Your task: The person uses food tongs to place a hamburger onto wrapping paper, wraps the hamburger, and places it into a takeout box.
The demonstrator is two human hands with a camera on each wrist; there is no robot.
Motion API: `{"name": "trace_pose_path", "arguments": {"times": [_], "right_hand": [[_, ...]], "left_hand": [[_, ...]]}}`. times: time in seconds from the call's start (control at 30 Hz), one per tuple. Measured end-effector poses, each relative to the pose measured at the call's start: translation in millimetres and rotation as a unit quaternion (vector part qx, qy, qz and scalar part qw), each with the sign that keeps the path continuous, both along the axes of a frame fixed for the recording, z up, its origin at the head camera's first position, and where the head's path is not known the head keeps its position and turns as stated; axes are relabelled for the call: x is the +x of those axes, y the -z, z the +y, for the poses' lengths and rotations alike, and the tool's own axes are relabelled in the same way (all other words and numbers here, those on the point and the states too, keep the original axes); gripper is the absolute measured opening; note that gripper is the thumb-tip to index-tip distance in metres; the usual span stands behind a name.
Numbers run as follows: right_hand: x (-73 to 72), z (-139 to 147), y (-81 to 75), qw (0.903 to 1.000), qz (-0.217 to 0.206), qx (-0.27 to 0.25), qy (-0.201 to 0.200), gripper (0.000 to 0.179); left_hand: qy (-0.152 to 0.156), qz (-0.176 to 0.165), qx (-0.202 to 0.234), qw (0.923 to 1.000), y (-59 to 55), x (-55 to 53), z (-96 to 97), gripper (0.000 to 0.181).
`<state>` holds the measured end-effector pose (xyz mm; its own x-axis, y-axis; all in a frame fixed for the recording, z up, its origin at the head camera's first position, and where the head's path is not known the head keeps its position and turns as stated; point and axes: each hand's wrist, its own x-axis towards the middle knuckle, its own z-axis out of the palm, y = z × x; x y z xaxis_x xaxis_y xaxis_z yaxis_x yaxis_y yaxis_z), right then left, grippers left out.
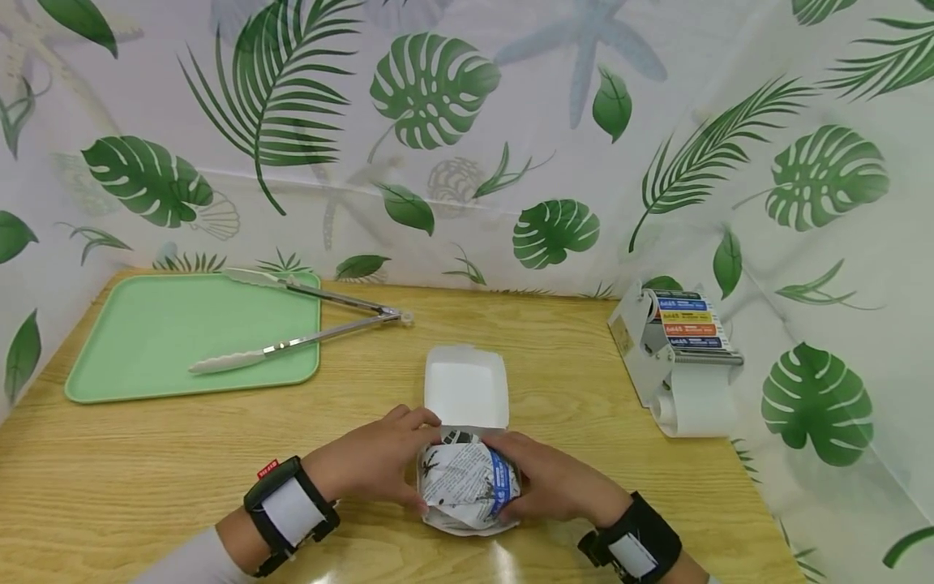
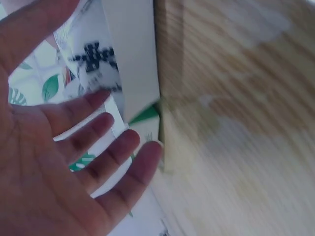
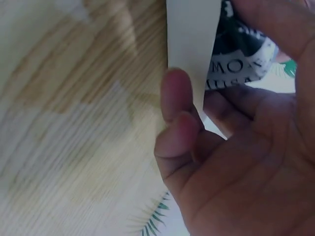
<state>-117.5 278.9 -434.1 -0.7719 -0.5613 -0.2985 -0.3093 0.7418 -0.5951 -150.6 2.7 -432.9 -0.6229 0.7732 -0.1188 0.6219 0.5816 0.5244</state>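
Note:
A round paper-wrapped bundle (image 1: pixel 467 483), printed like newspaper with a blue band, sits in the base of a small white clamshell box. The box's lid (image 1: pixel 465 385) stands open at the back. My left hand (image 1: pixel 383 458) holds the bundle's left side, thumb in front and index finger behind. My right hand (image 1: pixel 558 478) holds the opposite side likewise. In the left wrist view, the other fingers spread loosely beside the pale box wall (image 2: pixel 135 49). In the right wrist view, two bent fingers lie by the box wall (image 3: pixel 189 39). The wrapping hides what is inside.
A green tray (image 1: pixel 146 341) lies at the back left of the wooden table (image 1: pixel 350 381). Tongs (image 1: pixel 343 328) rest partly across it, their hinge end over the table. A metal label dispenser (image 1: pixel 679 357) with a white roll stands at the right. Leaf-patterned cloth hangs behind.

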Motion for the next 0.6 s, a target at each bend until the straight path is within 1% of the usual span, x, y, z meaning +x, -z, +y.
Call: {"name": "trace_pose_path", "arguments": {"times": [0.1,0.2,0.27,0.37,0.47,0.6], "right_hand": [[0.8,-2,1.7,0.9999,0.015,0.007,0.002,0.095],[1.1,-4,4.5,0.9996,0.022,0.018,0.010,0.092],[1.2,-4,6.5,0.9993,0.024,0.024,0.015,0.091],[1.3,-5,8.7,0.9989,0.024,0.033,0.022,0.089],[1.6,-5,9.6,0.9986,0.025,0.037,0.027,0.090],[2.3,-7,9.5,0.9984,0.032,0.037,0.030,0.091]], "left_hand": [[-0.012,0.019,0.006,0.9997,0.6,3.8,6.8,0.078],[-0.029,0.055,0.000,0.9980,2.7,8.4,14.5,0.077],[-0.034,0.090,-0.021,0.9951,4.4,11.8,18.6,0.079],[-0.038,0.126,-0.048,0.9902,5.3,16.6,22.3,0.081],[-0.034,0.142,-0.061,0.9874,6.8,19.0,23.4,0.082],[-0.030,0.152,-0.054,0.9865,10.7,19.0,22.9,0.081]]}}
